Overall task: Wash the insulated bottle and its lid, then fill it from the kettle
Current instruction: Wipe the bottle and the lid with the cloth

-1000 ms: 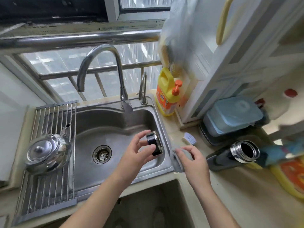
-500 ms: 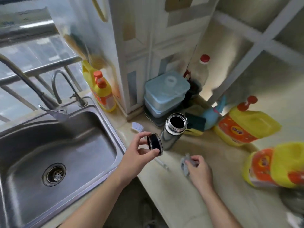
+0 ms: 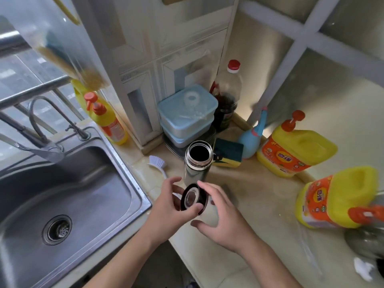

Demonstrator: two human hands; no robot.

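Note:
The steel insulated bottle (image 3: pixel 197 169) stands upright and open-mouthed on the beige counter (image 3: pixel 259 204), just beyond my hands. My left hand (image 3: pixel 166 208) pinches the black lid (image 3: pixel 193 197) by its rim, with the lid's inside turned toward me. My right hand (image 3: pixel 226 217) curls round the lid's right side and holds a pale grey cloth (image 3: pixel 211 215) against it. The kettle is out of view.
The steel sink (image 3: pixel 72 194) with its tap (image 3: pixel 41 150) lies to the left. A dish brush (image 3: pixel 156 161), a sponge (image 3: pixel 228 152), a blue spray bottle (image 3: pixel 251 142), stacked blue boxes (image 3: pixel 187 113) and yellow detergent jugs (image 3: pixel 295 150) (image 3: pixel 336 198) crowd the counter.
My view swung right from the sink to the counter. My right hand lifted the cloth off the counter and brought it up against the lid, which my left hand still holds.

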